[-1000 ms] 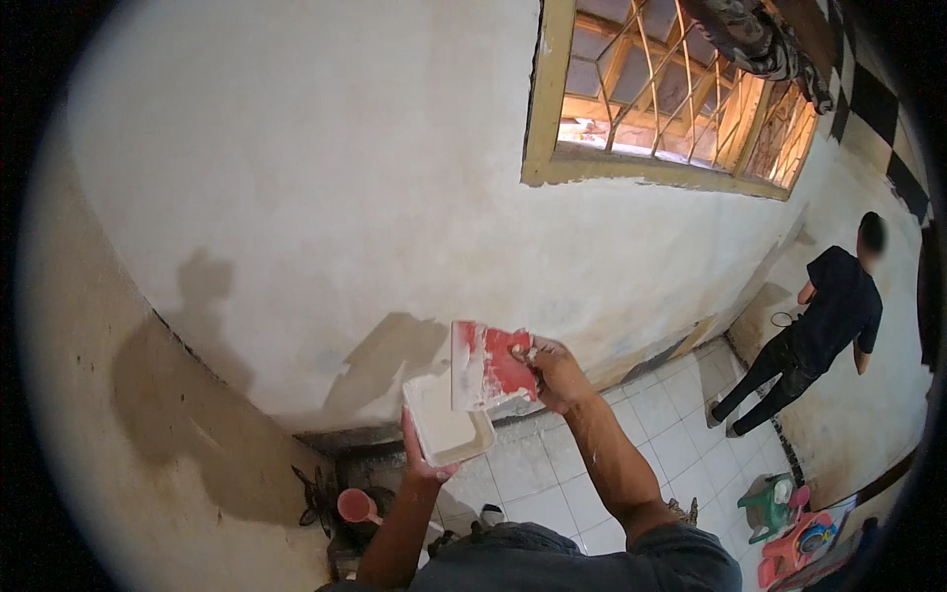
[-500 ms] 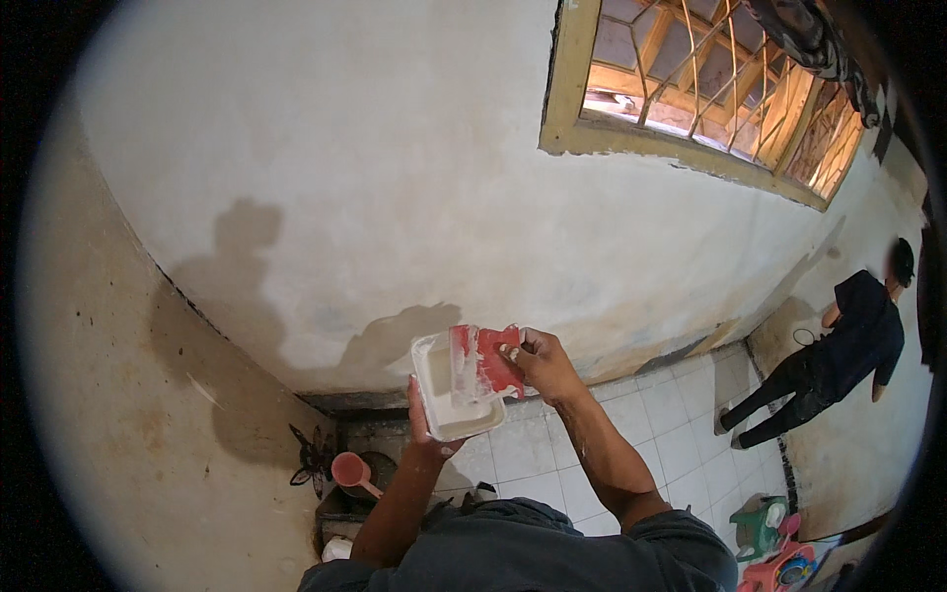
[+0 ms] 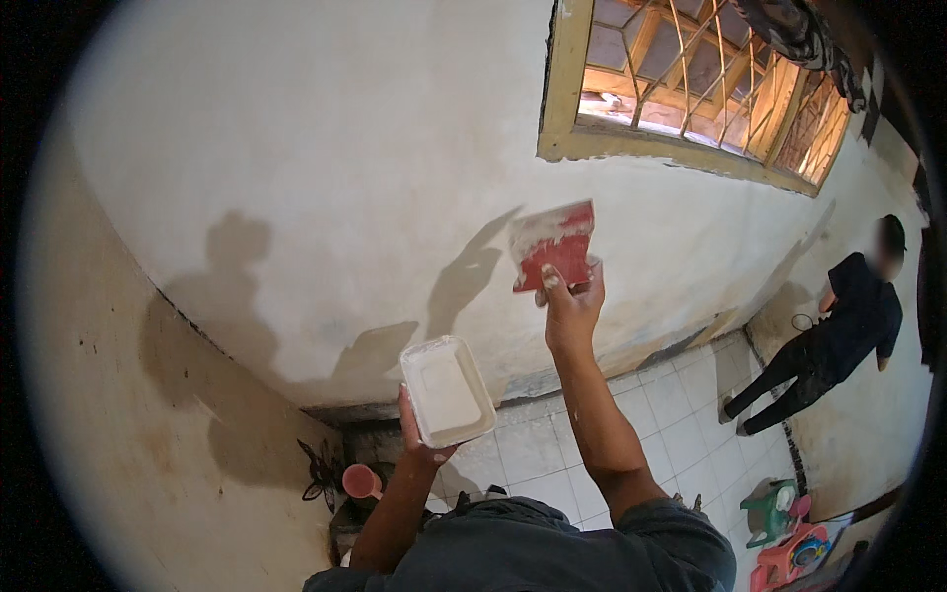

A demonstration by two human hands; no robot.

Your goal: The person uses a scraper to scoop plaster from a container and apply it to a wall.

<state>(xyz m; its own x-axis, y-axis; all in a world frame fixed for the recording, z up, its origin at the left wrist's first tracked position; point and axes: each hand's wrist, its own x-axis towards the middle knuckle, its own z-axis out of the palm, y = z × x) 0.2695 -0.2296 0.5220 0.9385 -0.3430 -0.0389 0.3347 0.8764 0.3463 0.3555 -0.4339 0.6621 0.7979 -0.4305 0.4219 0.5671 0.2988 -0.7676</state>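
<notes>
Scraper: a flat red scraper [image 3: 554,257], smeared white across its top edge, raised in front of the pale wall [image 3: 326,168], just below the window's lower left corner; whether its edge touches the plaster cannot be told.
Right hand: the right hand [image 3: 572,306] has its grip clamped on the scraper's lower edge, thumb on the near face, arm stretched up. Holding it by the bottom likely leaves the loaded top edge free to meet the wall.
Tray: a white rectangular tray [image 3: 446,391] of white paste, below and left of the scraper, well below the window, tilted so its open face looks toward the person.
Left hand: the left hand [image 3: 422,449] grips the tray from beneath, fingers closed around its lower edge; kept at chest height, probably so the paste stays within reach of the scraper.
Wall: patchy white with damp grey areas, carrying shadows of the arm and tray, left of the window.
Window: yellow-framed window [image 3: 691,89] with a metal grille, upper right.
Floor: white tiled floor [image 3: 671,414] below the window; a pink cup [image 3: 360,481] sits low at the corner, far left of it.
Other person: a person in dark clothes [image 3: 838,326] stands right of the window, by the wall.
</notes>
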